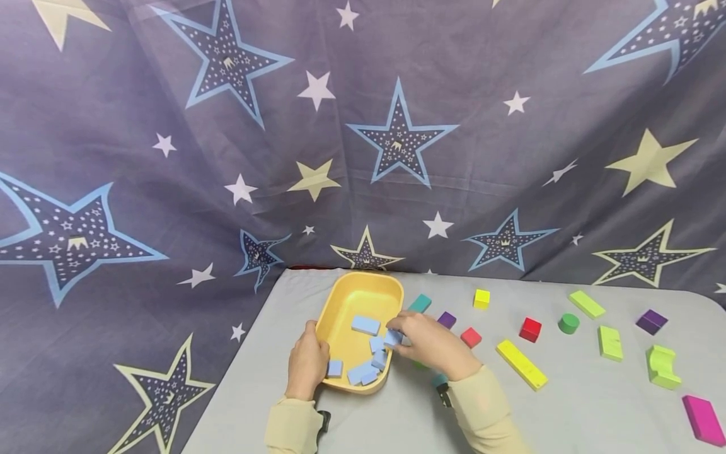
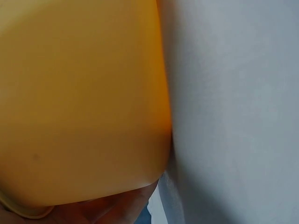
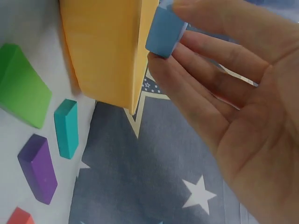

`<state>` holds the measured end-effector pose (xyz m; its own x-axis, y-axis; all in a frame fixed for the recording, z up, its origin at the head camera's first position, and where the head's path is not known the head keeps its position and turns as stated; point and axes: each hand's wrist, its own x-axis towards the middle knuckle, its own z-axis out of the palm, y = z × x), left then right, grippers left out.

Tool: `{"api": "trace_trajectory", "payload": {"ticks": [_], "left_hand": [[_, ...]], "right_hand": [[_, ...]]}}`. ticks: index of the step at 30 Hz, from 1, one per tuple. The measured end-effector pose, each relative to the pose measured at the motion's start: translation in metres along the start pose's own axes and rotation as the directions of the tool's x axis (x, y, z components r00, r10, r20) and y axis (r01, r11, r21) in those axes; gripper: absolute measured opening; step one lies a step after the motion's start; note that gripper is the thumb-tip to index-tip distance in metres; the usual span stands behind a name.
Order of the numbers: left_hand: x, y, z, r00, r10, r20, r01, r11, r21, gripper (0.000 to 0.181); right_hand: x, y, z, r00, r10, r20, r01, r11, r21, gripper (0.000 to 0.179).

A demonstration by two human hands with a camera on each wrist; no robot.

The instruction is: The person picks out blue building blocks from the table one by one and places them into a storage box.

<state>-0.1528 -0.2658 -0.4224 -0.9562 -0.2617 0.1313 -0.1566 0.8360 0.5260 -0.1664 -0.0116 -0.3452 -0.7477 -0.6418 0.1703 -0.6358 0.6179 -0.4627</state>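
Observation:
A yellow plastic tub (image 1: 354, 284) stands on the grey cloth with several light-blue blocks (image 1: 365, 325) inside. My left hand (image 1: 307, 362) grips the tub's left side, thumb at the rim; the left wrist view is filled by the tub's outer wall (image 2: 88, 107) with fingers at its lower edge. At the right rim, my right hand (image 1: 428, 340) pinches a blue block (image 3: 166, 30) between thumb and fingers. That block overlaps the tub's right edge in the head view.
Right of the tub lie a teal block (image 1: 420, 303), a purple block (image 1: 446, 320) and a red block (image 1: 471, 337). Farther right are a yellow bar (image 1: 522, 364), a green cylinder (image 1: 569, 323) and a magenta block (image 1: 704, 420). A star-patterned curtain (image 1: 397, 208) hangs behind the table.

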Motion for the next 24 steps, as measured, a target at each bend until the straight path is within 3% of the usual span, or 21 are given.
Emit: {"api": "trace_trajectory", "payload": {"ticks": [11,17,24], "left_hand": [[-0.001,0.001,0.000,1.000,0.002,0.001,-0.002,1.000,-0.003,0.039],[0.000,0.000,0.001,1.000,0.009,-0.005,-0.009,1.000,-0.005,0.038],[0.000,-0.002,0.001,0.999,0.026,-0.026,-0.026,1.000,-0.004,0.037]], "right_hand": [[0.007,-0.006,0.019,0.995,-0.096,-0.030,0.094,0.995,-0.046,0.021],[0.009,-0.010,0.023,0.994,-0.108,-0.030,0.106,0.992,-0.072,0.023],[0.013,-0.015,0.029,0.996,-0.087,0.027,0.089,0.991,-0.095,0.017]]}}
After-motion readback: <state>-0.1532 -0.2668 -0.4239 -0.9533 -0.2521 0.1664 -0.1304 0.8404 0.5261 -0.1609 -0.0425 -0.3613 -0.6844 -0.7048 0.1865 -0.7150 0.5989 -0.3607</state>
